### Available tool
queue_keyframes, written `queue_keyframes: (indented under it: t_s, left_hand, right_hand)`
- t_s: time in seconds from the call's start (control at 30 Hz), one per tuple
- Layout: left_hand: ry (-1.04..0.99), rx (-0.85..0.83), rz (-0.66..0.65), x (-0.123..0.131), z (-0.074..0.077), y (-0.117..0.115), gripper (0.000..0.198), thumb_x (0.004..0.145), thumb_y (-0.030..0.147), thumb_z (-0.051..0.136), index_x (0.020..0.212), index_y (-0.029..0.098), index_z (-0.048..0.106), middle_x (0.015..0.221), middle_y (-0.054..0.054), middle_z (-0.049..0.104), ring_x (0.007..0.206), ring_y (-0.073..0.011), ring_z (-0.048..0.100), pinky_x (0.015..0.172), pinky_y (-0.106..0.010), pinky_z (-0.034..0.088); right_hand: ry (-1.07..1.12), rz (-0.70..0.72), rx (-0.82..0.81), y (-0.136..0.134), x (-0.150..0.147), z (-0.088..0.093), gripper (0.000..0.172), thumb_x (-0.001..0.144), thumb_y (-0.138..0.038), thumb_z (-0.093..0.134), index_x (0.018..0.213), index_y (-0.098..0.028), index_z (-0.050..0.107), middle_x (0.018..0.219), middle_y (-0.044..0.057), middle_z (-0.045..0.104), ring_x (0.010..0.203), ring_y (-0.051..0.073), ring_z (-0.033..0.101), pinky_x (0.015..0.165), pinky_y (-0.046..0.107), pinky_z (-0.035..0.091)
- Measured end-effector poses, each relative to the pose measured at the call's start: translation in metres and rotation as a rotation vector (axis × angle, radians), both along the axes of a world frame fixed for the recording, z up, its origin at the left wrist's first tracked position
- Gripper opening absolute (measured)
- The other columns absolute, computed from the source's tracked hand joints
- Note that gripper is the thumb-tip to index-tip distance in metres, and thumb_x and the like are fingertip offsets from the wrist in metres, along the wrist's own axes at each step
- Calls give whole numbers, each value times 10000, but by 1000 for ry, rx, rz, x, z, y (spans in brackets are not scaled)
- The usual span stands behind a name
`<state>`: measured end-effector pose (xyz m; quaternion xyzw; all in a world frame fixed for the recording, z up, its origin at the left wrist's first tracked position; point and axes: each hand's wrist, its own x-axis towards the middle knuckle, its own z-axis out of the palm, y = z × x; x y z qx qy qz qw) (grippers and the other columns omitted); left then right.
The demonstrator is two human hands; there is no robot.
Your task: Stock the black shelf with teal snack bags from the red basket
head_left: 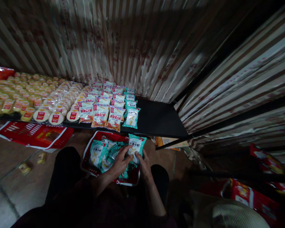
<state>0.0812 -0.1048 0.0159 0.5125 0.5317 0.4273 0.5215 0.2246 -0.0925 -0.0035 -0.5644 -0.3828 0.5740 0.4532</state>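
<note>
A red box (87,162) full of teal snack packets sits on the floor between my knees. My left hand (120,163) and my right hand (143,164) are both closed on one teal packet (136,145), held upright over the box's far right corner. Another teal packet (97,153) stands at the box's left side. Just beyond, a low black shelf (156,118) carries a column of the same teal packets (131,116) at the right end of its rows.
Left of the teal column on the shelf lie red-and-white snack packets (100,114), round wrapped cakes (55,117) and yellow packets (14,103). A flattened red carton (33,134) lies under the shelf. Striped wrapped cartons (239,88) wall the back and right. Red bags (254,196) at lower right.
</note>
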Motion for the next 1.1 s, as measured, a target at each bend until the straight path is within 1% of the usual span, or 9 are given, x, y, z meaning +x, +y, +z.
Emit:
queue_keyframes:
  t_s: [0.17,0.27,0.43,0.53,0.7,0.77,0.93,1.0,1.1]
  left_hand:
    - [67,90,-35,9,4,10,473,791,167,478,1261,210,516,1365,-82,453,1276,-204,410,1095,-385,314]
    - [110,129,-44,15,6,19,477,790,151,468,1260,213,517,1383,-80,437,1288,-205,406,1106,-390,307]
    - [181,194,-36,24,9,33,458,805,162,458,1254,229,522,1406,-67,414,1288,-198,417,1098,-379,337]
    - [244,233,-27,29,11,42,453,815,163,442,1257,223,521,1415,-72,404,1304,-200,400,1103,-384,335]
    - [351,325,18,34,15,59,505,801,142,442,1300,205,480,1453,-89,352,1331,-215,363,1108,-406,327]
    - [392,359,48,33,16,67,510,806,146,437,1313,196,464,1461,-98,340,1341,-224,347,1109,-423,319]
    - [473,429,106,29,18,86,522,812,145,419,1334,164,435,1460,-120,341,1350,-232,325,1116,-443,295]
    - [485,440,120,27,19,93,528,812,141,411,1339,171,427,1461,-113,340,1348,-228,326,1116,-441,293]
    - [489,435,148,22,18,101,534,811,135,402,1343,179,418,1443,-110,366,1337,-226,340,1108,-442,305]
  right_hand:
    - [-31,-77,74,12,13,-7,619,711,-452,692,1240,-192,502,1110,86,670,944,247,647,797,349,519]
    - [-29,-98,80,21,20,-9,624,704,-467,695,1229,-184,510,1095,91,673,933,253,649,799,366,522]
    - [-67,-74,132,36,26,1,597,704,-479,684,1206,-181,558,1113,90,668,1009,273,620,880,396,492]
    - [-106,-54,143,48,27,8,632,698,-507,670,1229,-184,552,1161,92,651,1087,287,585,939,414,459]
    - [-232,-103,197,70,25,19,659,726,-512,631,1293,-199,508,1282,77,582,1257,271,461,1026,408,388]
    - [-230,-85,210,80,21,22,653,751,-500,608,1318,-202,480,1283,68,582,1245,252,475,1013,386,401]
    - [-159,0,299,105,2,26,656,783,-486,582,1353,-203,418,1232,61,612,1097,221,577,934,334,452]
    - [-169,8,320,115,-4,26,635,783,-485,584,1329,-192,446,1202,71,624,1066,219,584,928,327,448]
    - [-236,-19,354,129,-9,24,592,769,-490,593,1278,-198,511,1197,72,619,1100,224,554,952,334,424]
